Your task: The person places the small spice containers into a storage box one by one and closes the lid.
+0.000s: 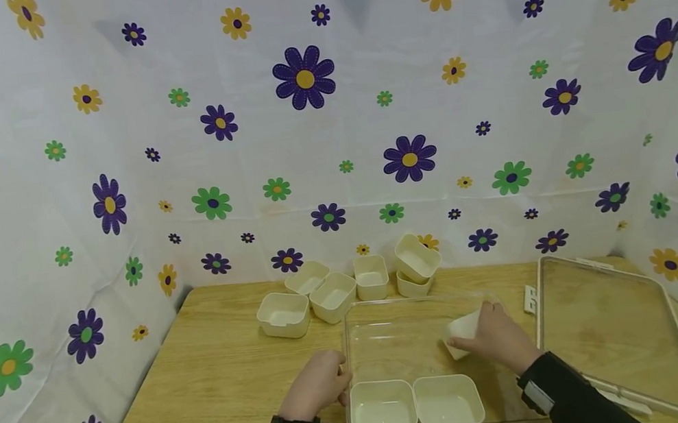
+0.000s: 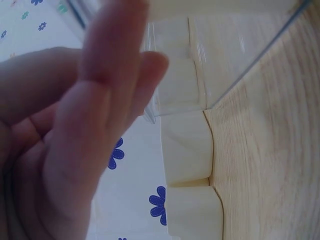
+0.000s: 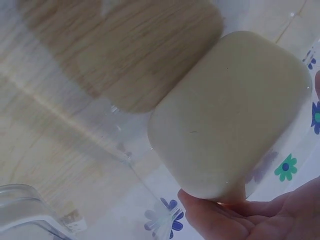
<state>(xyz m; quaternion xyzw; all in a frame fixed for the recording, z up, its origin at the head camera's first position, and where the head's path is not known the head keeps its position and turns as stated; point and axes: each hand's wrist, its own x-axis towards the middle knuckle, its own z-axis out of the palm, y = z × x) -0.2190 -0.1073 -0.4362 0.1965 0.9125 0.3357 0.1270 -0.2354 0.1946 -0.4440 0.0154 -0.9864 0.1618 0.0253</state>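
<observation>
Right grip partly hides the held tub.

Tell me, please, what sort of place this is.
Probably a screened-off work booth: flower-printed sheets line the back and sides of a wood-grain table, which bears a clear plastic box and several cream containers.

A tilted cream tub hangs over the clear box.
</observation>
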